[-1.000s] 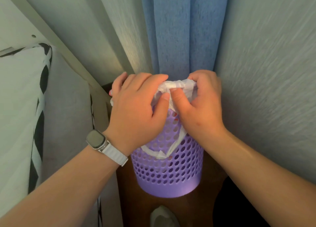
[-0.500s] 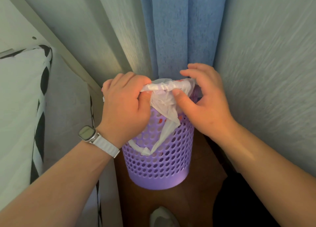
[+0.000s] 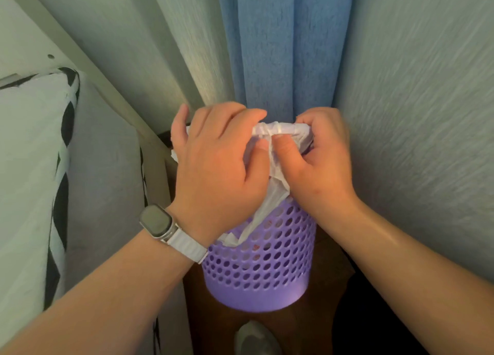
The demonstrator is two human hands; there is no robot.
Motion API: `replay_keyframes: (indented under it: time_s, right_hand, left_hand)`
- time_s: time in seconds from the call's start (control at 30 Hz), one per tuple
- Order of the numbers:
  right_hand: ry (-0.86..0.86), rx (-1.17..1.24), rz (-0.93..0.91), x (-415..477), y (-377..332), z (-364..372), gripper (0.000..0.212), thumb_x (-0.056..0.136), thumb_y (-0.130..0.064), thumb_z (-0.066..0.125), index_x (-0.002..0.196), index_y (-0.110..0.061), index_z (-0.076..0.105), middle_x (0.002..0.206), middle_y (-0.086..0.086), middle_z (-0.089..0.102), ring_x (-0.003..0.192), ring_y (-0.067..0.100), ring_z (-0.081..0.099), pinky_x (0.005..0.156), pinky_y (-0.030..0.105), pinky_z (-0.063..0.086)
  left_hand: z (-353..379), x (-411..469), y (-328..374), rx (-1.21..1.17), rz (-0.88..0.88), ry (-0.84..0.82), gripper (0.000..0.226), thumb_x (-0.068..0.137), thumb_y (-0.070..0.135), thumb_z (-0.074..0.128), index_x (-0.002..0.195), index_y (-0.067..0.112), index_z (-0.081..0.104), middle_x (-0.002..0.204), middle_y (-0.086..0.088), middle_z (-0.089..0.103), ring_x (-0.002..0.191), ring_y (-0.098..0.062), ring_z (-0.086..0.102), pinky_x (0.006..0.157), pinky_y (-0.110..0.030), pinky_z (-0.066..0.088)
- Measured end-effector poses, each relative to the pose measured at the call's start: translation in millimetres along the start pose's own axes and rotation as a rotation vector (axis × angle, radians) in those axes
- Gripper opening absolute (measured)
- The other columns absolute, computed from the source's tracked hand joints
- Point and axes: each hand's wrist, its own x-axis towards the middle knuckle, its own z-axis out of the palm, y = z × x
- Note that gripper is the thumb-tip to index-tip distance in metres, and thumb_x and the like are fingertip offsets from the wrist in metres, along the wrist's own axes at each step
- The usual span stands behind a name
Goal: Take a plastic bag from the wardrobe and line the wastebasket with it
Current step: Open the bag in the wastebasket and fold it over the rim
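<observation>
1. Your left hand [image 3: 213, 167] and right hand [image 3: 320, 162] both have their fingers curled tight, pinching the bunched, rope-like edge of the crinkly white bag [image 3: 280, 130].
2. The thin bag sits on top of the round purple basket [image 3: 262, 269], which is plastic full of holes. A flap hangs down its side at 6 o'clock.
3. There's a ribbed blue curtain [image 3: 280, 47] at 12.
</observation>
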Motion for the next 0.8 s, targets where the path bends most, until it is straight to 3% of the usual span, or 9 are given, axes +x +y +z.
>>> replay_keyframes:
  time_s: [0.07,0.23,0.4,0.67,0.73,0.8]
  right_hand:
    - [0.000,-0.011,-0.009,-2,-3,2,0.020,0.080,-0.042,0.057,0.082,-0.025,0.049,0.087,-0.006,0.046,0.085,0.024,0.052,0.077,0.053,0.043]
    - [-0.027,0.011,-0.034,-5,-1,4,0.025,0.079,-0.040,0.064,0.089,-0.018,0.058,0.090,-0.010,0.047,0.087,0.016,0.052,0.078,0.046,0.045]
    - [-0.023,0.061,-0.001,-6,5,5,0.043,0.081,-0.043,0.065,0.110,-0.012,0.060,0.107,-0.005,0.054,0.105,0.020,0.056,0.093,0.043,0.046]
    - [-0.033,0.067,0.019,-3,9,3,0.061,0.077,-0.049,0.065,0.123,-0.011,0.057,0.128,0.002,0.049,0.128,0.022,0.046,0.109,0.040,0.036]
    - [-0.040,0.091,0.049,-2,8,3,0.056,0.077,-0.049,0.063,0.121,-0.016,0.058,0.130,0.002,0.048,0.131,0.020,0.043,0.112,0.040,0.033]
    - [-0.036,0.131,0.045,-2,7,4,0.034,0.078,-0.045,0.062,0.106,-0.026,0.057,0.119,-0.007,0.049,0.130,0.019,0.043,0.110,0.042,0.034]
  left_hand:
    - [3,0,1,0.014,-0.003,-0.021,0.026,0.088,0.025,0.052,0.111,0.022,0.066,0.102,0.004,0.063,0.101,-0.019,0.056,0.109,-0.048,0.028]
    - [5,4,-10,0.008,-0.040,-0.035,0.014,0.087,0.024,0.050,0.090,0.021,0.063,0.084,0.003,0.056,0.082,-0.023,0.053,0.080,-0.036,0.030]
    - [4,5,-21,0.021,-0.069,-0.019,0.010,0.084,0.019,0.051,0.084,0.019,0.061,0.080,0.011,0.044,0.079,-0.025,0.050,0.076,-0.035,0.029]
    - [0,7,-25,-0.010,-0.018,0.019,0.012,0.086,0.017,0.050,0.083,0.015,0.061,0.079,0.008,0.043,0.074,-0.026,0.048,0.074,-0.040,0.033]
    - [0,6,-24,-0.016,-0.001,0.032,0.012,0.086,0.017,0.050,0.083,0.014,0.061,0.080,0.008,0.043,0.074,-0.026,0.048,0.074,-0.041,0.034]
    - [1,6,-22,-0.035,0.007,0.035,0.011,0.086,0.015,0.051,0.083,0.014,0.061,0.080,0.007,0.044,0.074,-0.026,0.049,0.073,-0.042,0.036]
